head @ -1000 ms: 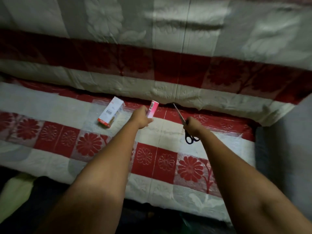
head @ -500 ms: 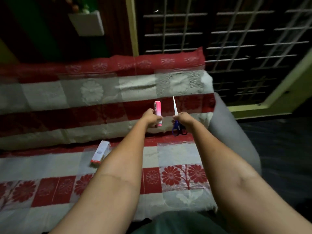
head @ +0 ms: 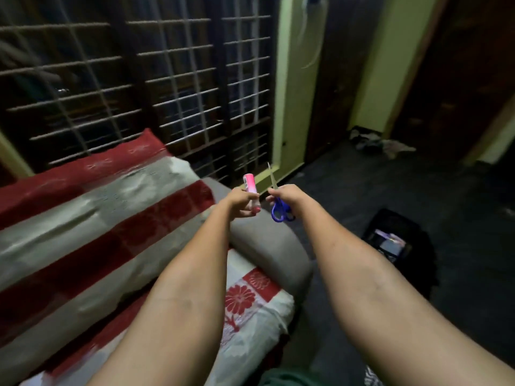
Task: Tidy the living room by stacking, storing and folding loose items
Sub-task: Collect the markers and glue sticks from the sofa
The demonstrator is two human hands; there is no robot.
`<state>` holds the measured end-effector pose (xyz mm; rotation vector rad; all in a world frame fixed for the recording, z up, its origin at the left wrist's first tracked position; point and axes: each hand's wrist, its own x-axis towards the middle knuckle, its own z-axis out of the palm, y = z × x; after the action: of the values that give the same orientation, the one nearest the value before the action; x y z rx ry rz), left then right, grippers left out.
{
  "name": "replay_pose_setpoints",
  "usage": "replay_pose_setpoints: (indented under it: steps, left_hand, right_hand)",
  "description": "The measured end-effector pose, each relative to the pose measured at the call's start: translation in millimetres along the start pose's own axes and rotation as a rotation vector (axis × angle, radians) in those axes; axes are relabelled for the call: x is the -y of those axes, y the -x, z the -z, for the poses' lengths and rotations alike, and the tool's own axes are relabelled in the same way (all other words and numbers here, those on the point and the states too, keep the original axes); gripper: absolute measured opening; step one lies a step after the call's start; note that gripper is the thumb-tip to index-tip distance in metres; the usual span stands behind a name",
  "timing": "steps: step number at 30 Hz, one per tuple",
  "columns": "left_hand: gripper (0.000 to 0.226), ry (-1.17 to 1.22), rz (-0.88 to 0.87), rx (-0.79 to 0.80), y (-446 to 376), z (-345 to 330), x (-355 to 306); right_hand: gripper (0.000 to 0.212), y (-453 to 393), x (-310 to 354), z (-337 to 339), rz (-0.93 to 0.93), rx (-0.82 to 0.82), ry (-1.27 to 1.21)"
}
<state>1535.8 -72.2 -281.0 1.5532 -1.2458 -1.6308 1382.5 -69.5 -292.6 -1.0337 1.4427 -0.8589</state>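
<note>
Since half a second ago your view has swung right: the white-and-red box on the sofa seat has dropped out of sight, and the dark floor and a green wall [head: 287, 87] now fill the right side. Your left hand [head: 242, 201] is stretched forward, fingers curled round a small pink-and-white carton [head: 250, 190] held upright. Your right hand [head: 284, 194], just beside it at 3 o'clock, grips blue-handled scissors [head: 280, 211] near the pivot, blade pointing up toward 12 o'clock and the handle loops hanging below your fist. Both hands hover above the grey sofa armrest [head: 267, 243]. At 9 o'clock lies the red-and-white floral sofa cover [head: 117, 218]; behind it at 11 o'clock stands a window grille [head: 167, 79]. At 4 o'clock an open black bag [head: 395, 240] sits on the floor [head: 362, 196], and crumpled cloth [head: 376, 140] lies at 2 o'clock by the wall.
</note>
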Motion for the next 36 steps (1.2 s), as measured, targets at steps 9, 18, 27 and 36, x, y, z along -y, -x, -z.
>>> replay_pose_setpoints:
  steps: [9, 18, 27, 36]
  left_hand:
    - [0.004, -0.192, -0.070, 0.406, -72, -212, -59]
    - [0.005, -0.260, -0.085, 0.532, -139, -407, -106]
    - [0.010, -0.293, 0.011, 0.621, -229, -520, -134]
    - [0.018, -0.395, -0.022, 0.602, -367, -615, -197]
  right_hand:
    - [0.022, 10, -34, 203, -0.054, -0.319, -0.163]
    - [0.020, -11, -68, 402, -0.152, -0.527, -0.192]
    - [0.022, -66, -92, 521, -0.208, -0.563, -0.198]
    - [0.031, -178, -75, 639, -0.183, -0.600, -0.135]
